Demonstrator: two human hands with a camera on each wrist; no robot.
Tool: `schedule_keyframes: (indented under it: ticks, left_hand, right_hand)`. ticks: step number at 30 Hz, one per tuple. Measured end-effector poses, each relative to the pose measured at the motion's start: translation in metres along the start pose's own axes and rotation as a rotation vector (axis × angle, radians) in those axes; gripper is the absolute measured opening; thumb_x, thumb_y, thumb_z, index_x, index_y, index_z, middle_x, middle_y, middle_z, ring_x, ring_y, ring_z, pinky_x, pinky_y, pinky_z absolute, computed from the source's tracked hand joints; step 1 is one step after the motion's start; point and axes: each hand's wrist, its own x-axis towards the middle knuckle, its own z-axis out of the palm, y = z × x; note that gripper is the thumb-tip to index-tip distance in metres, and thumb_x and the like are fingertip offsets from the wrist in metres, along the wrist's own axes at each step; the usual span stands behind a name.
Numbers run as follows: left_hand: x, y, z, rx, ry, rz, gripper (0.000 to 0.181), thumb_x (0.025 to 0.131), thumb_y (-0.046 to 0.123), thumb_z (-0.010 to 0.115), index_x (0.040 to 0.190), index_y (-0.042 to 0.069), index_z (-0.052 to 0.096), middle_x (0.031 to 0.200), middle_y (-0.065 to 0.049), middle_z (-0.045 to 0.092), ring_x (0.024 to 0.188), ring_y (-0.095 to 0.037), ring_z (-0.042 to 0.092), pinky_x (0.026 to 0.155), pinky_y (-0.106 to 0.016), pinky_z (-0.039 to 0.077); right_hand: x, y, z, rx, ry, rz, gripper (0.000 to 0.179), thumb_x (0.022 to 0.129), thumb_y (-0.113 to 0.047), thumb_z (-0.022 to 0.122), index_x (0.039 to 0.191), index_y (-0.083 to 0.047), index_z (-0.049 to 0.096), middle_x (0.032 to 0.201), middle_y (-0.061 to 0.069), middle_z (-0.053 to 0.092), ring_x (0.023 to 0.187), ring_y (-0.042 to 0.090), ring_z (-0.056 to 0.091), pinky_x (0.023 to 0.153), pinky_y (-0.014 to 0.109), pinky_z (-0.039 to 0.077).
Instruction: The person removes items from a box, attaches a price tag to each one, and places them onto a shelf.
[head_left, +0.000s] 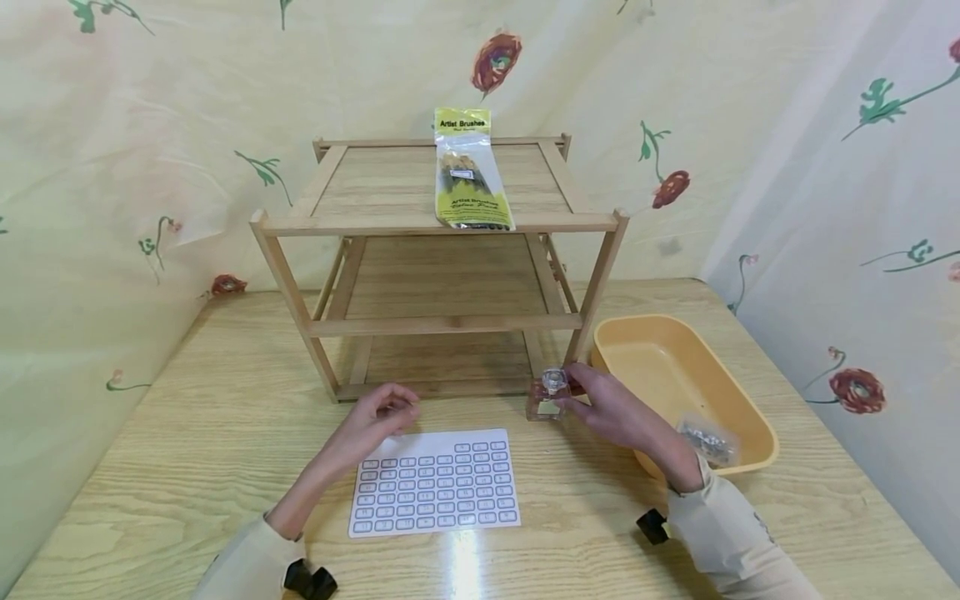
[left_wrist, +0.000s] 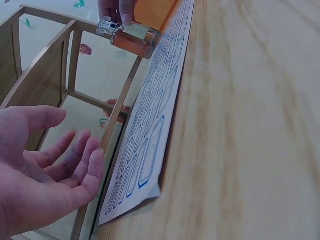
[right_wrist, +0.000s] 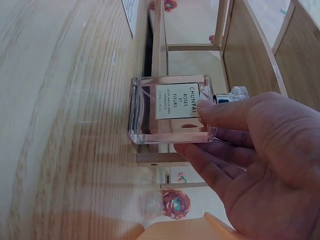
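My right hand (head_left: pixel 611 407) pinches a glass perfume bottle (right_wrist: pixel 172 110) between thumb and fingers. The bottle is pinkish, with a clear faceted cap and a white label reading CHUNPAI. In the head view the bottle stands upright by the front right leg of the wooden shelf (head_left: pixel 446 323), its base close to the tabletop. My left hand (head_left: pixel 381 419) holds nothing, its fingers loosely curled above the top edge of a white sheet of small blue-framed labels (head_left: pixel 438 487). The left wrist view shows the same relaxed hand (left_wrist: pixel 55 170), palm up, apart from the sheet.
A yellow pack of artist brushes (head_left: pixel 472 179) lies on the shelf's top tier, overhanging its front rail. To the right is a yellow-orange tray (head_left: pixel 738 408) with a small clear packet (head_left: pixel 707 442) inside. Flower-patterned cloth (head_left: pixel 787 167) hangs behind and at both sides.
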Motion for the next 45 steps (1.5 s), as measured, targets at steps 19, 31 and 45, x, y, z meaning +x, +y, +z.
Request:
schedule_keyframes:
  ticks: [19,31,45]
  left_hand:
    - [-0.007,-0.002,-0.009,0.080,0.069,0.000,0.027,0.102,0.011,0.064,0.122,-0.007,0.060,0.108,-0.016,0.065,0.097,-0.023,0.061,0.084,-0.031,0.052]
    - [-0.016,-0.003,-0.020,0.301,0.100,0.054,0.017,0.102,0.012,0.067,0.114,0.000,0.065,0.097,-0.003,0.067,0.090,-0.018,0.062,0.081,-0.033,0.053]
    - [-0.021,-0.006,-0.025,0.491,0.052,0.064,0.014,0.094,0.005,0.074,0.105,0.003,0.066,0.098,-0.003,0.065,0.093,-0.019,0.061,0.083,-0.040,0.054]
  right_hand:
    - [-0.017,-0.012,-0.011,-0.034,0.232,-0.058,0.030,0.093,0.002,0.073,0.120,0.008,0.063,0.115,0.020,0.069,0.106,0.040,0.067,0.090,0.052,0.056]
    - [-0.026,-0.031,0.005,-0.080,0.459,-0.416,0.028,0.084,0.010,0.070,0.110,0.004,0.065,0.107,0.012,0.070,0.093,0.026,0.067,0.079,0.028,0.055]
    - [-0.021,-0.041,0.061,0.031,0.213,-0.262,0.020,0.089,0.002,0.074,0.108,0.003,0.067,0.101,0.010,0.071,0.086,0.018,0.069,0.072,0.029,0.060]
